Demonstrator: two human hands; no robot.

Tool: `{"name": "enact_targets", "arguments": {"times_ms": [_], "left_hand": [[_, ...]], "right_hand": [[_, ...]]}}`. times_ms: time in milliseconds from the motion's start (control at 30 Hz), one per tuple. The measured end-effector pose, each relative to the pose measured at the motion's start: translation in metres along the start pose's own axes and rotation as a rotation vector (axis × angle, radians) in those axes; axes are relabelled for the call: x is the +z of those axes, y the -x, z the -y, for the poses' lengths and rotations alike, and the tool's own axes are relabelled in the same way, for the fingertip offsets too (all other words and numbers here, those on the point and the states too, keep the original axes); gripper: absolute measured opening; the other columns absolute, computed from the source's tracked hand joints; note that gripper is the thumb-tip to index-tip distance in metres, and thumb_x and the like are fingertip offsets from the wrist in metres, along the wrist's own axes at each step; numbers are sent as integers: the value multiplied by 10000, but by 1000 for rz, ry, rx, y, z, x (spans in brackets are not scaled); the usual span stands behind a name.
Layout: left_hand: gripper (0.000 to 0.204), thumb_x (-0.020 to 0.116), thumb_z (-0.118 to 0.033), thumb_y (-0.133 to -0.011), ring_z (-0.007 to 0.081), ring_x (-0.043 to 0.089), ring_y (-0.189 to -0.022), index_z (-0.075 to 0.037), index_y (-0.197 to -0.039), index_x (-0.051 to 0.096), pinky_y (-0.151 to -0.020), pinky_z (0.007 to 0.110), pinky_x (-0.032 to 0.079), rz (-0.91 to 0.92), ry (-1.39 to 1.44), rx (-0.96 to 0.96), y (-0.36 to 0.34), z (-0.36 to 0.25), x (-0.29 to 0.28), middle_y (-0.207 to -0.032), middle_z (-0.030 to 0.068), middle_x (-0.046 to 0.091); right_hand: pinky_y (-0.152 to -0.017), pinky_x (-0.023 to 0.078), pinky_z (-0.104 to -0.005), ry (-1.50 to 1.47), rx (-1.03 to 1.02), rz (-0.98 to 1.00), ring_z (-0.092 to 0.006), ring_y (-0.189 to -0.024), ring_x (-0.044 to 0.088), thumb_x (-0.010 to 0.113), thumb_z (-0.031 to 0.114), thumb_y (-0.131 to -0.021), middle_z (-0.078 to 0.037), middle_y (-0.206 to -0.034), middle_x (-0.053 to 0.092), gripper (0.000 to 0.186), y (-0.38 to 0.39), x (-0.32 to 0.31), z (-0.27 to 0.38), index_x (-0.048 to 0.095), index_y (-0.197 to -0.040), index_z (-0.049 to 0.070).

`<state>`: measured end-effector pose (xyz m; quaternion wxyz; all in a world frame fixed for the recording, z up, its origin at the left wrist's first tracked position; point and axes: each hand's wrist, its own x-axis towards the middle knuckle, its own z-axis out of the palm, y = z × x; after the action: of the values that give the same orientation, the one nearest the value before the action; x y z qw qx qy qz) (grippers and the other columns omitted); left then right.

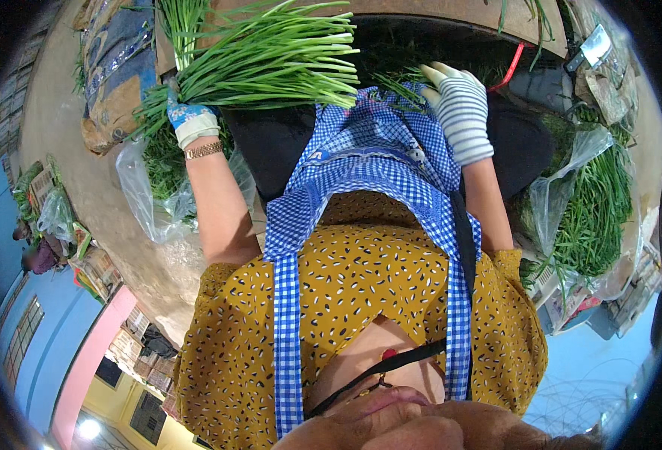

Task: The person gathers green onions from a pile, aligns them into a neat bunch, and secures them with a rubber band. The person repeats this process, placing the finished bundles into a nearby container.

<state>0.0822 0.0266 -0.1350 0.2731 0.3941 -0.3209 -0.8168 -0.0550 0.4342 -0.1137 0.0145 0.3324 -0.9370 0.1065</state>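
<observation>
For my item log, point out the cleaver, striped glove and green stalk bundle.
Cleaver (597,46), head view: middle of the blade.
Striped glove (463,118), head view: its banded back.
Green stalk bundle (275,71), head view: middle of the stalks.

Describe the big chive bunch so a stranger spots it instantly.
Find the blue-checked apron in the middle. Beyond its upper left, the left hand, in a blue-patterned glove, holds the chive bunch. Its pale ends point right, unlike the narrower, upright bunch beside it.

both arms (224,202) stretch forward, the gloved left hand (189,116) curled in a grip, the gloved right hand (458,109) loosely extended.
</observation>
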Motion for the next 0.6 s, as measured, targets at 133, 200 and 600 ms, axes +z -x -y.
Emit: {"name": "enact_targets", "arguments": {"times_ms": [133, 200, 600], "left_hand": [[328, 529, -261, -804, 306, 505, -1034, -48, -1048, 584, -919, 451, 379, -1, -8, -23, 8, -1, 14, -1115, 140, 565], [328, 532, -249, -796, 306, 510, -1030, -39, -1043, 583, -921, 443, 382, -57, 26, -8, 13, 0, 25, -1107, 141, 569], [281, 560, -211, -764, 307, 539, -978, -50, -991, 596, -888, 458, 409, -128, 117, -16, 20, 1, 38, -1059, 142, 589]], "right_hand": [[-832, 411, -350, -350, -296, -113, -226, -932, 553, 635, 295, -683, -61, -998, 602, 255, -26, -51, 77, 635, -874, 125], [-932, 332, -401, -343, -210, -183, -246, -1056, 492, 643, 369, -661, -78, -1066, 578, 355, -26, -26, 98, 635, -916, 123], [-832, 405, -383, -405, -260, -368, -236, -892, 573, 624, 209, -693, -84, -861, 639, 172, -56, 9, 120, 665, -810, 90]]}}
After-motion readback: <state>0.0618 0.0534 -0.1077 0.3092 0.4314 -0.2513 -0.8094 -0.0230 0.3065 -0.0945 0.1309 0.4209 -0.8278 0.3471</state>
